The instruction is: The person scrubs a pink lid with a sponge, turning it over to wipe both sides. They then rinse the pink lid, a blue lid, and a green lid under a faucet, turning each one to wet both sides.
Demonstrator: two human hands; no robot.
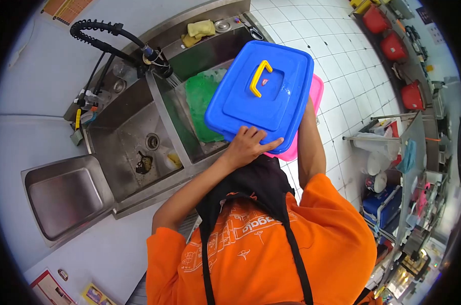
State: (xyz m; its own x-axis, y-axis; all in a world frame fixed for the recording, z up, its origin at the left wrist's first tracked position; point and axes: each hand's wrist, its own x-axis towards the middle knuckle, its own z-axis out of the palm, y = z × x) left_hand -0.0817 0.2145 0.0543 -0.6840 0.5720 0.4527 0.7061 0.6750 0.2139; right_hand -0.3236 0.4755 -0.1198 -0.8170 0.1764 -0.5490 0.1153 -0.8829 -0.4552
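Note:
A blue plastic lid (235,109) with a yellow handle (261,79) is tilted in front of my body, partly over the sink. My left hand (248,145) grips its near edge, with fingers over the top. Beneath it a pink plastic piece (318,91) shows along the right and near sides; most of it is covered. My right forearm (311,145) reaches up behind the lid's right side, where the lid hides the hand and its fingers. In the basin under the lid lies something green (200,104), with water falling beside it from the black spray tap (151,56).
The left sink basin (123,132) has a drain, a dark scrap and a yellowish item in it. A metal pan (68,195) stands beside it. Yellow cloths (200,29) lie on the back ledge. Shelving (413,152) with red containers lines the right, past the tiled floor (337,56).

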